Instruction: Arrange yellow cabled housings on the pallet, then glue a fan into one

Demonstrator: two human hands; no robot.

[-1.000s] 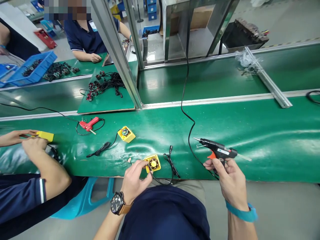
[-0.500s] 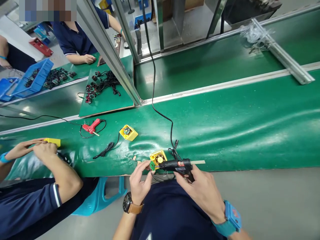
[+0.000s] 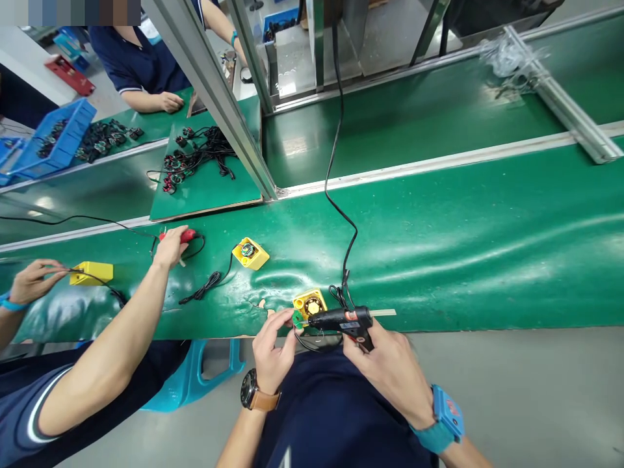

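My right hand [image 3: 385,367] is closed around the grip of a black glue gun [image 3: 341,320], held level with its nozzle pointing left. The nozzle tip meets a small green part [image 3: 297,319] that my left hand [image 3: 273,348] pinches between thumb and fingers at the near edge of the green belt [image 3: 439,247]. Just behind them a yellow housing [image 3: 310,303] with a round coil inside rests on the belt, a black lead [image 3: 336,296] trailing from it. The gun's black power cord [image 3: 338,156] runs away across the belt.
A second yellow housing [image 3: 250,253] with a black lead lies to the left. A person on my left reaches to a red glue gun [image 3: 182,236] and holds another yellow housing [image 3: 91,273]. A metal post [image 3: 214,97], a blue bin [image 3: 53,140] and another person stand beyond.
My right hand carried the glue gun from the right over to the green part in my left hand. The person on my left has reached out to the red glue gun.
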